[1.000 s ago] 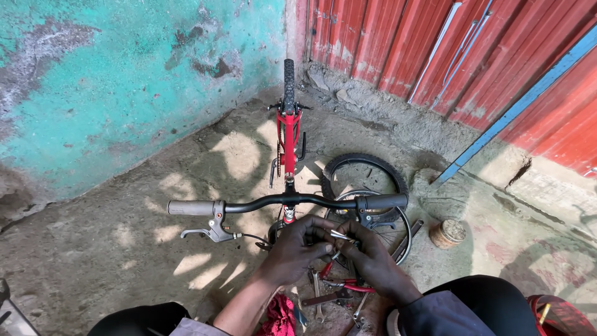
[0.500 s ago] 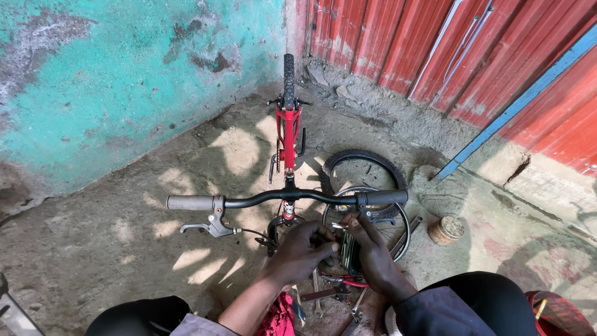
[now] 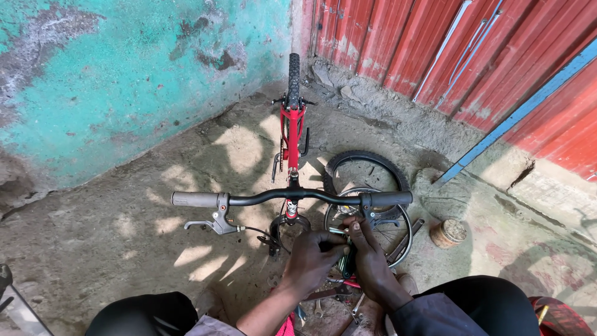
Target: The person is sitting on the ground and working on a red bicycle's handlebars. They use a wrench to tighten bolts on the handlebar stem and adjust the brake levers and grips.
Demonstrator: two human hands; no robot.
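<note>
A red bicycle [image 3: 291, 134] stands on the concrete, its front tyre pointing at the wall corner. Its black handlebar [image 3: 292, 198] runs across the view, with a grey left grip and a brake lever [image 3: 214, 223]. My left hand [image 3: 314, 258] and my right hand [image 3: 367, 255] meet just below the right side of the handlebar. Both close around a small dark green part [image 3: 344, 258] by the right brake lever clamp [image 3: 367, 205]. My right thumb points up toward the clamp.
A loose black tyre [image 3: 364, 163] and a spoked rim [image 3: 398, 233] lie on the ground to the right. A small round tin [image 3: 449, 233] sits beyond them. Spanners [image 3: 320, 305] lie by my knees. A turquoise wall [image 3: 124, 81] and red corrugated sheets [image 3: 472, 56] enclose the corner.
Both hands have shifted slightly up and right, closer under the right brake clamp. The bicycle has stayed in place.
</note>
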